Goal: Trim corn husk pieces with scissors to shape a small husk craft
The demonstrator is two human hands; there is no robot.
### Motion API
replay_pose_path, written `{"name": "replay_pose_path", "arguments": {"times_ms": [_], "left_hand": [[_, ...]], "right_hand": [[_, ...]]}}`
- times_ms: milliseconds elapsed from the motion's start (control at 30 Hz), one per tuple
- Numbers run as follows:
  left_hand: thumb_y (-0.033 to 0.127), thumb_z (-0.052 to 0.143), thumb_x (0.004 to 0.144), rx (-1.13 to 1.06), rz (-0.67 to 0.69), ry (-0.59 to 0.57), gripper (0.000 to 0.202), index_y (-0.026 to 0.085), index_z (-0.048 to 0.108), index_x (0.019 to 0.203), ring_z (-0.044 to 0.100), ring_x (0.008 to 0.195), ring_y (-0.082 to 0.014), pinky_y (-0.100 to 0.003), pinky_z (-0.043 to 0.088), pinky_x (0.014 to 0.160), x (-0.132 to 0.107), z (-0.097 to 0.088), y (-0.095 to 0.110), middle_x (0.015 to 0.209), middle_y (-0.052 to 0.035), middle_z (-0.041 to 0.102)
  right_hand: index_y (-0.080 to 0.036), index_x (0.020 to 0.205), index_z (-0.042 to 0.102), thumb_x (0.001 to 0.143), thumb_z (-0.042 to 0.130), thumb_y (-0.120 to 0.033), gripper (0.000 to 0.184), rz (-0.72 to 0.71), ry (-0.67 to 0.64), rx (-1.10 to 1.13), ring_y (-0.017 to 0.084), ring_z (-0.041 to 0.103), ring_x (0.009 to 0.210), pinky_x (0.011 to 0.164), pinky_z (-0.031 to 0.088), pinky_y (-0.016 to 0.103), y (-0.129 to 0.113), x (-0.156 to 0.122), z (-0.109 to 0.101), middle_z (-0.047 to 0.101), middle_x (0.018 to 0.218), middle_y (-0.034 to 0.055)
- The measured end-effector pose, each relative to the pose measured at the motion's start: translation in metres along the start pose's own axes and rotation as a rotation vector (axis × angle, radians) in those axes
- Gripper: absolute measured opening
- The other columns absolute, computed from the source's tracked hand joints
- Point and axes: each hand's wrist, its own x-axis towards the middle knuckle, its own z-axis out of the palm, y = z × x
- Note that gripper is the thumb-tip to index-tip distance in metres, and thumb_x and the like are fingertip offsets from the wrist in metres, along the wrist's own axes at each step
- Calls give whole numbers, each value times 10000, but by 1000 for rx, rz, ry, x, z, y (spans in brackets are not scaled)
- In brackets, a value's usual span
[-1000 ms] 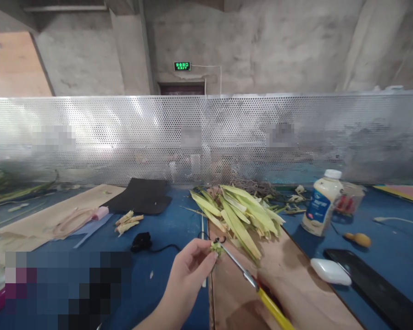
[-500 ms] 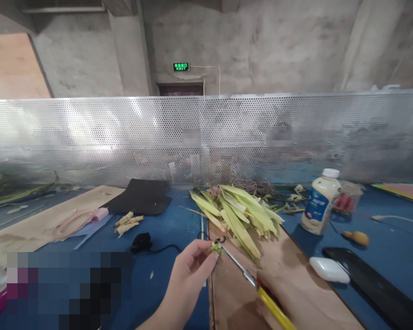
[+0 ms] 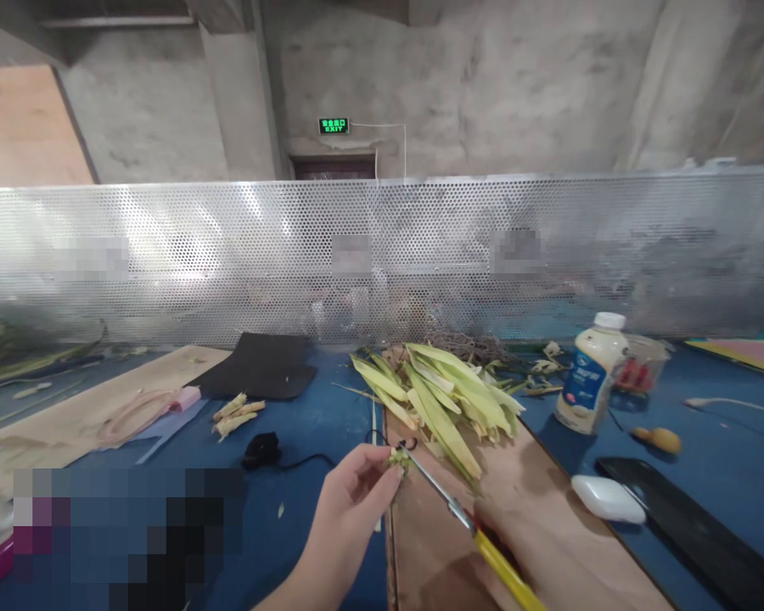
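Note:
My left hand (image 3: 362, 496) pinches a small green bundle (image 3: 399, 459) between thumb and fingertips, over the left edge of the brown board. A dark thin cord loops just behind it. The blades of a pair of yellow-handled scissors (image 3: 506, 568) reach up from the lower right, their tips at the green bundle; whether they cut into it I cannot make out. My right hand (image 3: 484, 585) shows only as a blurred patch at the bottom edge, by the scissors' handles. Pale green corn husks (image 3: 442, 399) lie in a pile beyond both hands.
The brown board (image 3: 586, 543) rests on a blue table. To the right are a bottle (image 3: 591, 373), a white case (image 3: 608, 499) and a black phone (image 3: 693, 518). On the left lie a black sheet (image 3: 258, 365) and black cord (image 3: 262, 450). A perforated metal screen (image 3: 261, 246) stands behind.
Almost nothing differs. The scissors' handles have shifted very slightly left, while my left hand keeps its pinch on the green bundle in the same place.

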Motion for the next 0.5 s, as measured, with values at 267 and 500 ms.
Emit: {"name": "replay_pose_path", "arguments": {"times_ms": [267, 500], "left_hand": [[332, 687, 671, -35, -30, 1, 222, 146, 600, 756, 463, 589, -97, -210, 345, 552, 2, 0, 1, 636, 20, 577], [343, 675, 677, -25, -23, 15, 215, 156, 615, 765, 512, 608, -124, -227, 363, 563, 5, -2, -8, 647, 6, 605]], "right_hand": [[-198, 991, 575, 844, 509, -377, 241, -33, 65, -142, 176, 542, 885, 787, 445, 364, -9, 12, -1, 571, 1004, 45], [-216, 1002, 566, 830, 518, -388, 248, -63, 96, -142, 148, 532, 777, 655, 462, 296, -9, -5, -6, 565, 941, 38]]}}
